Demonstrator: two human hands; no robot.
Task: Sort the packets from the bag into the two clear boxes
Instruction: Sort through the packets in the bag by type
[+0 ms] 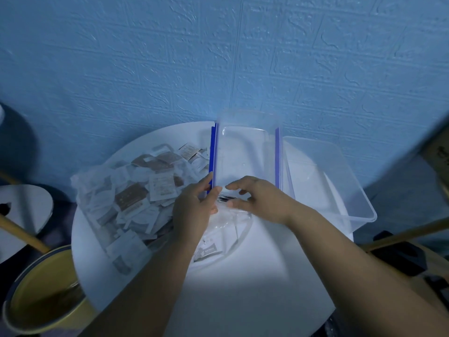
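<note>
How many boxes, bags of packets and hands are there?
Clear boxes: 2, blue-clipped box and plain box
Bag of packets: 1
Hands: 2, left hand and right hand
Total: 5

On the bench (243, 276), the bag (97, 190) of packets (131, 198) lies at the left. The middle box (245, 152) is just right of it, toward the wall (218, 57) behind. The right box (340, 190) sits beside it, its near right corner past the bench edge. The 2 hands, left hand (194, 207) and right hand (260, 200), grip the middle box's near end. A bucket (36, 300) stands on the floor, left of the bench.
</note>
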